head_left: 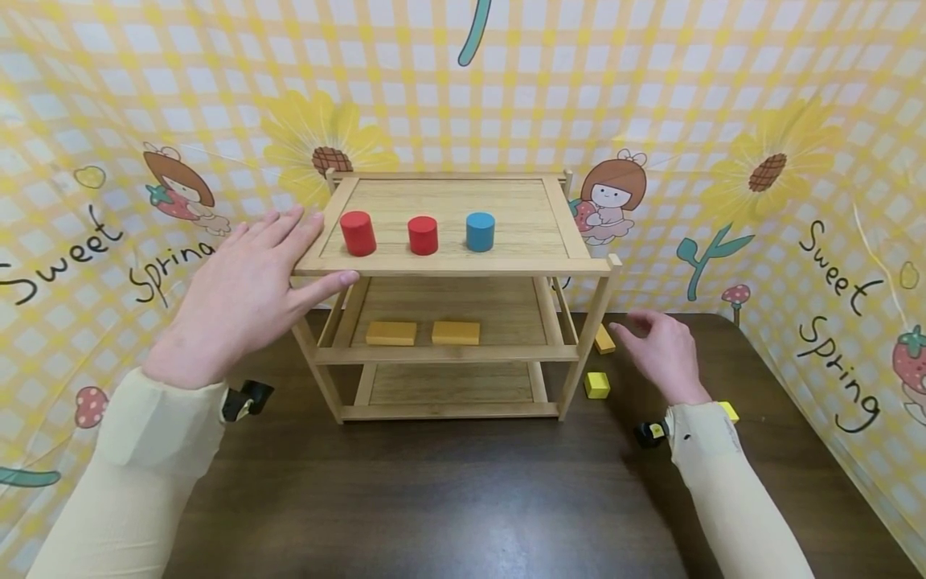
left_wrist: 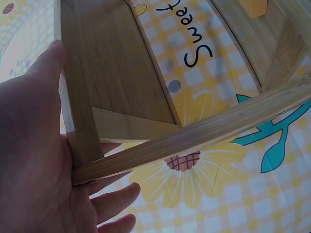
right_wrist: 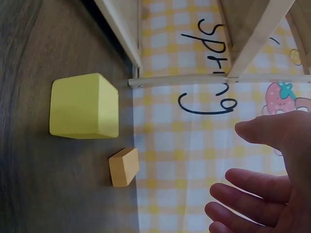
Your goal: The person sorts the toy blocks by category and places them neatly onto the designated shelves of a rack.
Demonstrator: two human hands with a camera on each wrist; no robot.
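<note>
A three-tier wooden shelf (head_left: 448,266) stands on the dark table. My left hand (head_left: 242,289) rests on its top front-left corner, thumb along the front edge and fingers straight down the side. On the top tier stand two red cylinders (head_left: 358,234) and a blue cylinder (head_left: 481,232). The middle tier bears two orange-yellow blocks (head_left: 391,334) lying flat. Right of the shelf, my right hand (head_left: 661,354) hovers with nothing between thumb and loosely bent fingers. Nearest to it are an orange block (right_wrist: 124,167) and a yellow cube (right_wrist: 83,107) on the table.
Another yellow piece (head_left: 729,412) shows partly behind the right wrist. A checked cloth (head_left: 463,104) with flower prints hangs around the back and sides. The table (head_left: 448,498) extends in front of the shelf, whose bottom tier (head_left: 452,384) sits low over it.
</note>
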